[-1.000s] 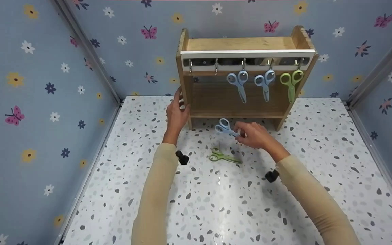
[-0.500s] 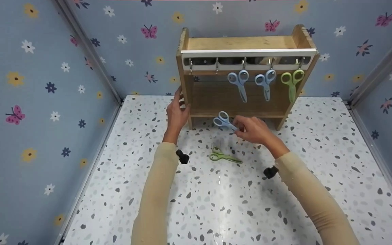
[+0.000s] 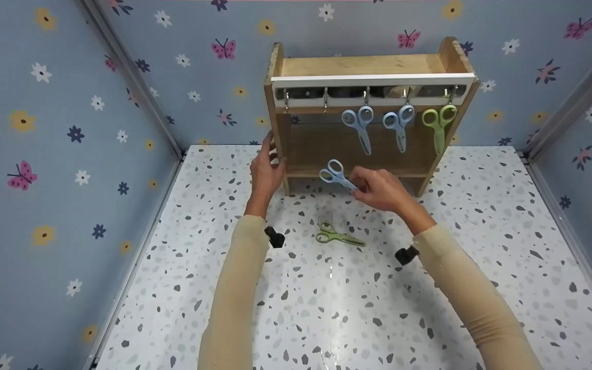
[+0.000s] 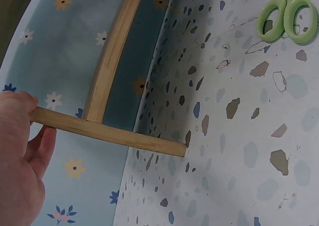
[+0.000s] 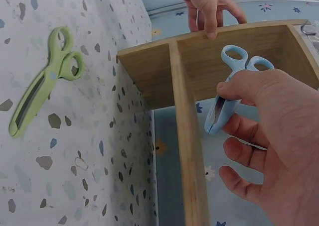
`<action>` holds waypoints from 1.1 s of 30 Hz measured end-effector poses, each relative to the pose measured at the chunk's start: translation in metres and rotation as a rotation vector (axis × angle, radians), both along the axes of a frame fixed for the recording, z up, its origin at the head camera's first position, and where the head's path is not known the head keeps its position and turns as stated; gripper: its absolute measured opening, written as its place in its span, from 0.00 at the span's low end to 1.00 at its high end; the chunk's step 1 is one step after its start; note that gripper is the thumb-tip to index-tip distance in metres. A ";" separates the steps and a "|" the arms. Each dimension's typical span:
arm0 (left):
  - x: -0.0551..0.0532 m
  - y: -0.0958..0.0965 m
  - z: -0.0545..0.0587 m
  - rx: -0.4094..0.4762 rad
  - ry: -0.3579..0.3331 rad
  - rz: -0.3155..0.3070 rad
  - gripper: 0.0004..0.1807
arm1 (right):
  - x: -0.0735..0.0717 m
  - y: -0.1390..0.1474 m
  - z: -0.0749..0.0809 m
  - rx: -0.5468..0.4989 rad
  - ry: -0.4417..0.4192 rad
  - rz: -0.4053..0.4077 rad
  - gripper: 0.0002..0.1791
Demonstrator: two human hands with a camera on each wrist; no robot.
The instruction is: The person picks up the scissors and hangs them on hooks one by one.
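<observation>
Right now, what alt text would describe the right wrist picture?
A right hand holds light-blue plastic scissors by the blades in front of a wooden shelf gripped by the left hand; green plastic scissors lie on the speckled white tabletop.

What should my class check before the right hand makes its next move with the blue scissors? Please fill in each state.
1. Grip: ok. The right hand pinches the blue scissors by the blade, handle loops exposed.
2. Support: ok. The left hand holds the side of the wooden rack.
3. Bare hooks: ok. In the head view, the two leftmost hooks carry nothing.
4. Loop at a hook: not ok. The held pair is below the hooks, touching none.
5. Tabletop scissors hung: not ok. The green scissors lie there.
6. Rack fixed in place: cannot tell.
</observation>
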State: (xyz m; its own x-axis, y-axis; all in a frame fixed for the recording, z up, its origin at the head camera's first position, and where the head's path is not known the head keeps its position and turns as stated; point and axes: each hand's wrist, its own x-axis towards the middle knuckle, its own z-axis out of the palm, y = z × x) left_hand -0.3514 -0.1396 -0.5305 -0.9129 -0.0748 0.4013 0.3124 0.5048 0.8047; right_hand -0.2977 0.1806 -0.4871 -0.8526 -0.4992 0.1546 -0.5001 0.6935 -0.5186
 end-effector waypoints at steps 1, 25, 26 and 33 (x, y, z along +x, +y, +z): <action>0.000 0.000 0.000 0.002 0.000 0.000 0.40 | 0.000 0.000 0.001 -0.004 0.001 0.002 0.10; -0.001 0.002 0.001 0.003 -0.013 0.013 0.41 | -0.002 -0.011 0.024 -0.048 0.001 -0.033 0.09; 0.000 0.002 0.001 0.000 -0.006 0.013 0.41 | -0.002 -0.012 0.025 -0.050 0.006 -0.033 0.09; 0.000 0.001 -0.001 -0.006 0.024 0.015 0.40 | -0.005 -0.013 0.032 -0.051 0.044 -0.035 0.09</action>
